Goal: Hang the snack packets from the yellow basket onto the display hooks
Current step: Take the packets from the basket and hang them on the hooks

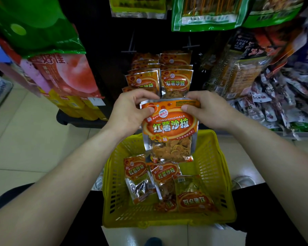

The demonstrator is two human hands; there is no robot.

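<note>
My left hand [130, 110] and right hand [206, 110] pinch the top corners of an orange snack packet [169, 130] above the yellow basket [220, 174]. Hooks [132, 45] look crowded; I may miss its hole.

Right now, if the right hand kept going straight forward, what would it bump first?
Probably the orange packets on the right hook just beyond the right hand; depth is hard to judge.

Glossy foil packet [169, 128], perforated plastic basket [219, 174]

Yellow basket [219, 176] seemingly on tiled floor [30, 139], holding snack packets [137, 176].
</note>
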